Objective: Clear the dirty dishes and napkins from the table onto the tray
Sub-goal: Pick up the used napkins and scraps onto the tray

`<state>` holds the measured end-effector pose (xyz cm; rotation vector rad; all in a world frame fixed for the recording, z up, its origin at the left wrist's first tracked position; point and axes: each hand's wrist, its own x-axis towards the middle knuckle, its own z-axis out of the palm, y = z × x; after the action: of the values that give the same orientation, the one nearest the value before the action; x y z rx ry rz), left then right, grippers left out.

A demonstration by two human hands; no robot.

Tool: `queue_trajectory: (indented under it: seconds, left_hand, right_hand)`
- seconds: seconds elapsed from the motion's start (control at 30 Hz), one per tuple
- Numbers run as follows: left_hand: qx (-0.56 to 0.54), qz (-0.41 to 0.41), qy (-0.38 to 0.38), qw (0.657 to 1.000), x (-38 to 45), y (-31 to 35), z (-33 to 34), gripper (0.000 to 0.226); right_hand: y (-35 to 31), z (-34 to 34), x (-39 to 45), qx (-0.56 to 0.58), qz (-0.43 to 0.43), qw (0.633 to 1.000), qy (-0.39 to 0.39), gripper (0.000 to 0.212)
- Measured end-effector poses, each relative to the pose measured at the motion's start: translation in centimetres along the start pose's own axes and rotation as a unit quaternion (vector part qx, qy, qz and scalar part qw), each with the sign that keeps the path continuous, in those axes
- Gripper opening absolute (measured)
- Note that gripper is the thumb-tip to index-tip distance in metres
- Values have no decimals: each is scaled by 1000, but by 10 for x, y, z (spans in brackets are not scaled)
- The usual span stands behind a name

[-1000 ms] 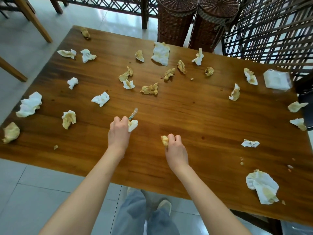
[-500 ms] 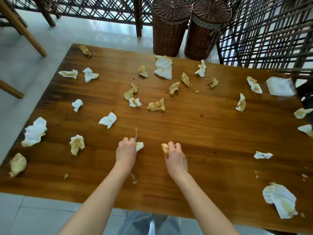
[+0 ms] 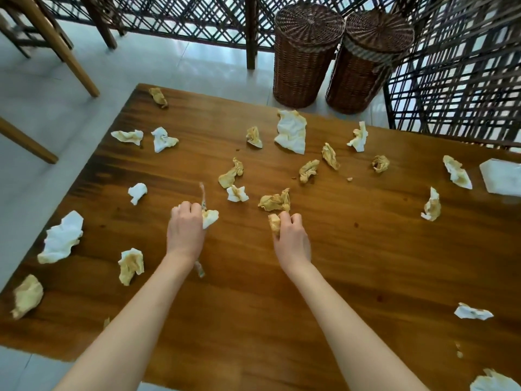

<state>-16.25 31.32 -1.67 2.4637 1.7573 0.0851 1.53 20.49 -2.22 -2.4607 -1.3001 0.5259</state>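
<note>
While crumpled, yellow-stained white paper napkins [image 3: 291, 131] lie scattered over the brown wooden table [image 3: 352, 263], the left hand [image 3: 184, 231] grips a white napkin wad [image 3: 210, 217] and the right hand [image 3: 290, 238] pinches a yellowed wad [image 3: 274, 222] above the tabletop.

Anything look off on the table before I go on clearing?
Yes. No tray or dishes are in view; only stained, crumpled napkins lie scattered over the wooden table, with crumbs. The left hand grips a napkin and a thin stick-like item; the right hand grips another wad.
</note>
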Motion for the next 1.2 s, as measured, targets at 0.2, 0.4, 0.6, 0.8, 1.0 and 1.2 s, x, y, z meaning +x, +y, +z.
queue_trajectory:
  seconds: [0.2,0.4,0.6,0.8,1.0,1.2]
  left_hand:
    - [13,-19,-46,999,15,-8,17,27]
    - [-20,-11,-37,999,17,-10,24,37]
    - [-60,63,-8,996,16,-12,28,29]
    - [-170,28,35,984,39,-6,11,37]
    - [-176,116,15,977,94,54,1,39]
    - [-141,109,-4,984,106,69,27,31]
  right_hand:
    - [-20,6,61,-31,-10,998,47,27]
    - [-15,17,89,-86,29,996,-19,34]
    - [-12,30,86,-114,0,993,3,31]
    - [-7,9,90,-52,10,997,48,22]
    - [2,-26,129,-40,29,991,125,21]
    - [15,-23,165,-103,56,987,111,16]
